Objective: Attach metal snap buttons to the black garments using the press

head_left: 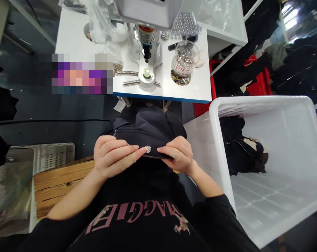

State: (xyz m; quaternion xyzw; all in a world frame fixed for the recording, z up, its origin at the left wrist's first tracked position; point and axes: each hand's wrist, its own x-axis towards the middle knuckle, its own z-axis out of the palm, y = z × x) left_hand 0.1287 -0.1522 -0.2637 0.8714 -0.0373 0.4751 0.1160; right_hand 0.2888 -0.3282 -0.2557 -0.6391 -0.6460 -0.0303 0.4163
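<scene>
A dark grey garment [150, 126] lies across my lap, and both hands grip its near edge. A round, shiny silver button [148, 149] sits on the cloth close to that edge. My left hand [115, 154] is closed on the fabric, with a fingertip touching the left side of the button. On the other side my right hand [178, 154] pinches the same edge, a little apart from the button. Beyond the garment stands a button press machine [147, 75] on a white table, its black tip above a small round die.
A clear tub [185, 57] of small metal parts stands on the white table [163, 91], right of the machine. A large white bin [266, 99] with dark cloth [243, 148] inside is at my right. Wooden slats [61, 183] and a white basket [61, 149] are at my left.
</scene>
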